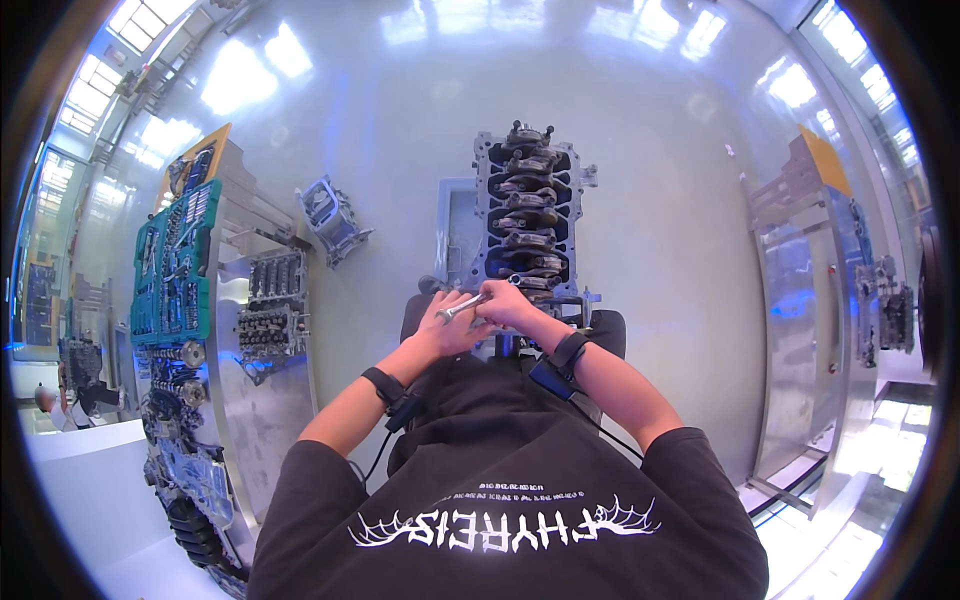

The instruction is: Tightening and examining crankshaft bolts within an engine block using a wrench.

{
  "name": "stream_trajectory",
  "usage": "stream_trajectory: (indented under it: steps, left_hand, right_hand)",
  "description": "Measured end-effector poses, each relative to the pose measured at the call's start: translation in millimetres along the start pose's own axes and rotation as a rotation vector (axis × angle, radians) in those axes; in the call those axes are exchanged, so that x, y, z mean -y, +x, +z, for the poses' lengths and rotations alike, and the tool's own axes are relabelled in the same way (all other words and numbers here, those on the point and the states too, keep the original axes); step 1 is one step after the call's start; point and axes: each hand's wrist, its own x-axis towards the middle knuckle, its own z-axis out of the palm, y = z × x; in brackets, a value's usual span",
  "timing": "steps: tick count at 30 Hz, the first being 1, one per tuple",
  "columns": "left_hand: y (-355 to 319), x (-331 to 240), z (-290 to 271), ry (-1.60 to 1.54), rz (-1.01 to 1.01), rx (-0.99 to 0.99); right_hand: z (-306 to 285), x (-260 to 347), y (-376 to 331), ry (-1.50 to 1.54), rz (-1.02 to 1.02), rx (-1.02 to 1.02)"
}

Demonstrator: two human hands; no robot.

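Both of my hands are close together at the near end of an engine block [482, 190], whose crankshaft [527, 220] faces up. A silver combination wrench [464, 307] is gripped in my right hand [508, 306], which is closed around its shaft. The wrench slants from upper right to lower left, with its open-ended jaw over the back of my left hand [452, 328]. The left hand's fingers are curled and partly hidden; what they hold, if anything, I cannot make out. Each wrist wears a black strap with a small box on it.
On the left bench [270, 210] a green socket tool case [205, 290] lies open, with camshaft parts nearer me. Cylinder heads [272, 300] rest on a lower shelf. A metal casting [332, 220] lies on the floor. A metal cabinet [800, 300] stands at right.
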Motion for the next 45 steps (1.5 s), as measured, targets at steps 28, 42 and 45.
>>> stream_trajectory:
  steps: [28, 42, 45]
  left_hand:
    - [30.5, -18.6, -32.1, 0.073, 0.758, -0.03]
    - [52.3, -41.9, -5.6, 0.04, 0.938, -0.058]
    - [65.6, -55.0, 1.5, 0.019, 0.956, -0.067]
  right_hand:
    - [-27.4, -33.3, -36.0, -0.174, -0.183, 0.156]
    - [-48.1, -24.8, -68.3, 0.05, -0.194, 0.13]
    - [-61.2, -42.5, -76.8, 0.112, -0.183, 0.051]
